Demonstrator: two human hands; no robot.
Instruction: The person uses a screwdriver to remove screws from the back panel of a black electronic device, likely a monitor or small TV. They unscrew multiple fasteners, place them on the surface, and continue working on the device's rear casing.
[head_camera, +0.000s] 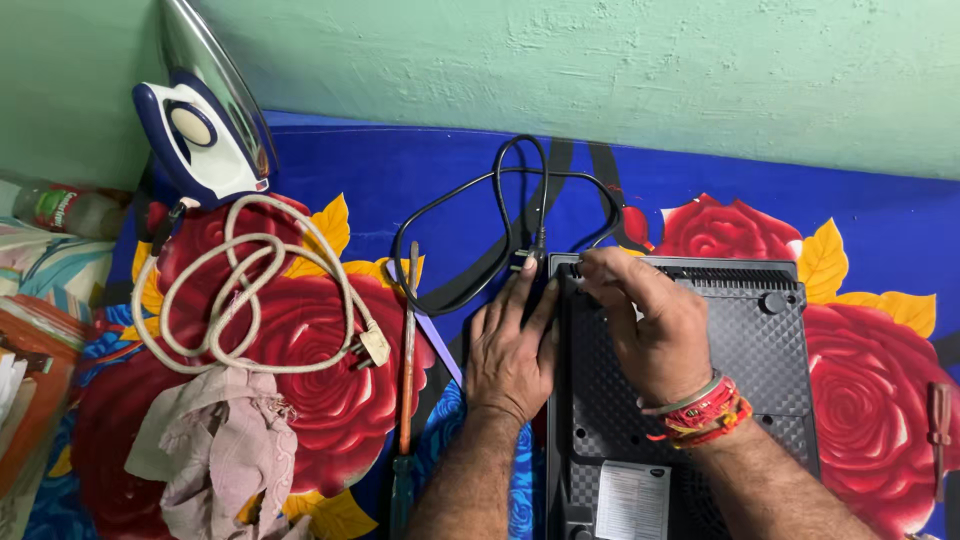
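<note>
A black flat appliance (760, 360) lies upside down on a blue cloth with red roses, its ribbed underside and a white label facing up. My left hand (512, 345) rests flat at the appliance's far left corner, fingers by the black plug (527, 262). My right hand (650, 325), with red threads at the wrist, pinches something small at the far left edge of the appliance, where the black power cord (470, 215) comes out. The cord loops away toward the wall.
A blue and white clothes iron (205, 135) stands against the green wall at left, its beige cord (245, 300) coiled beside a crumpled cloth (215, 450). A long screwdriver (406, 380) lies left of my left arm. Another tool (940, 410) lies at the far right.
</note>
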